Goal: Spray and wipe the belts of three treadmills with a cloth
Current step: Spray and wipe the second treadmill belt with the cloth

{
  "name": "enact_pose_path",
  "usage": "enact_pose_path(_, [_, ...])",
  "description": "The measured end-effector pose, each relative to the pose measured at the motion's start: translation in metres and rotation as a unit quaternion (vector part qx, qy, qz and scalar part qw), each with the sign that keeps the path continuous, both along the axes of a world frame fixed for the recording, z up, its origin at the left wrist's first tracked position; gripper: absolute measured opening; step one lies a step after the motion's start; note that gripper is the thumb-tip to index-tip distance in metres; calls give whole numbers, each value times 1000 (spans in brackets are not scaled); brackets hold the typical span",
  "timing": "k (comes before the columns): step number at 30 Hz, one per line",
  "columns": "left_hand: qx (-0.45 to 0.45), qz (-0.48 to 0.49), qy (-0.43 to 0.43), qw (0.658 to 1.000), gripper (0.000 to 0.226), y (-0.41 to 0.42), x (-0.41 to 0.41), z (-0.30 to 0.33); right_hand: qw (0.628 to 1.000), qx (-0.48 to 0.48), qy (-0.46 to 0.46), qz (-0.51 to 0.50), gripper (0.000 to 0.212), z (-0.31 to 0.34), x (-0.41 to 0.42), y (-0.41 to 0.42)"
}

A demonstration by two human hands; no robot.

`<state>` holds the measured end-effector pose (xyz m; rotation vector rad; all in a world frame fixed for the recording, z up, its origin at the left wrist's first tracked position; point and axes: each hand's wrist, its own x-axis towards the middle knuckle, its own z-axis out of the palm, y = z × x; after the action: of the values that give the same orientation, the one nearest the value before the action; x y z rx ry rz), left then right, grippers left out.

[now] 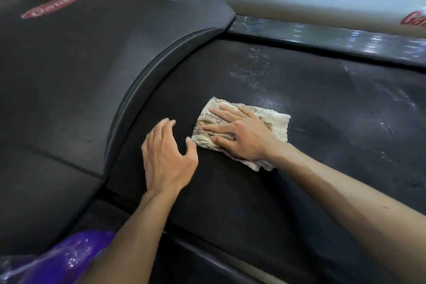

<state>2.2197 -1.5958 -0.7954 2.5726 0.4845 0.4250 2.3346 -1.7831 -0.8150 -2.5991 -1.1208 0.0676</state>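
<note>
Cream printed cloth [242, 131], folded into a flat pad, lies on the black treadmill belt [299, 168] just right of the curved motor hood [92, 76]. Its long axis runs from far left to near right. The right hand [239, 134] lies flat on top of it, fingers straight, slightly spread and pointing left toward the hood, pressing the cloth to the belt. The right forearm reaches in from the near right, roughly along the cloth's length.

The left hand [168, 157] sits just left of the cloth, fingers loosely spread and bent, holding nothing; its thumb is close to the cloth's near-left corner, contact not determinable. Whether the fingertips rest on the belt cannot be told.

Pale streaks [258, 69] mark the belt beyond the cloth, far and to the right. Judgement: wiping is in hand, and the unwiped area lies away from the fingertips, so the right hand is better placed to carry the cloth there.

A purple plastic item [64, 258] shows at near left.
</note>
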Motion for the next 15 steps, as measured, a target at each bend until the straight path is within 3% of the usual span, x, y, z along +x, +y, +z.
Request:
enact_pose_path(11, [87,-193,99,972,67,22,52,-7,986,-17,16,-162,62,2,-25,-107])
enact_pose_path(15, [109,-228,123,960,73,26,58,-16,974,-16,24,-226,54,0,-33,-154])
